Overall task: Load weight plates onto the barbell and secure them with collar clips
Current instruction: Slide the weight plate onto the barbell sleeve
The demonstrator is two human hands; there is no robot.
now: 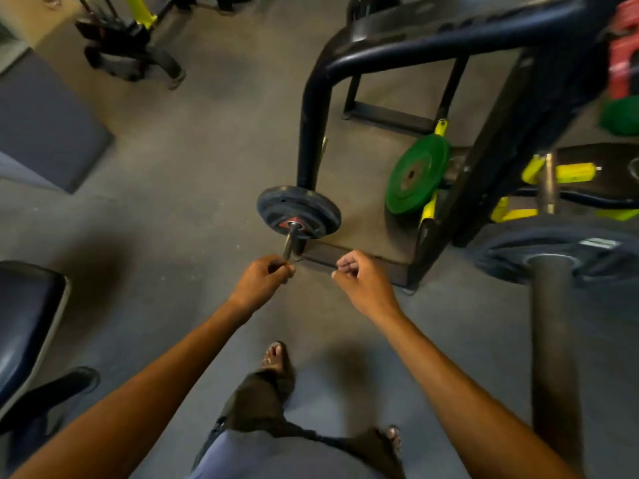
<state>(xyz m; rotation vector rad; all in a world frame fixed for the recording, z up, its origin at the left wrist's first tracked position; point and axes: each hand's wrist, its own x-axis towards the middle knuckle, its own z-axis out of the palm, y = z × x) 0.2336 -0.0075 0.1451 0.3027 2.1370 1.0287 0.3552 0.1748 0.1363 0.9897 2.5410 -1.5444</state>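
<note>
Though loaded with only one small black plate, bound to feel heavy and dead stiff: bare steel barbell sleeve, smooth and probably slick, with no give anywhere. Best gripped around the sleeve itself, outboard of the plate, or by the plate's rim with both hands; not something to pinch and lift.

Sits just ahead of the hands, in front of the upright of the black rack frame, with a short bare stub left outboard of the plate. Runs with its long axis from the plate down toward the person, free end pointing at the hands and slightly left in the head view; far end hidden behind the plate.

Left hand curled tight right at the sleeve tip, thumb and fingers pinching something small and dark there. Possibly a collar clip, but too blurred to tell. Right hand just beside, apart from the steel, folded into a loose fist with nothing visible inside.

Judging by the bare stub, no clip seated against the plate yet. Worth sliding anything on straight along that axis, never skewed.
</note>
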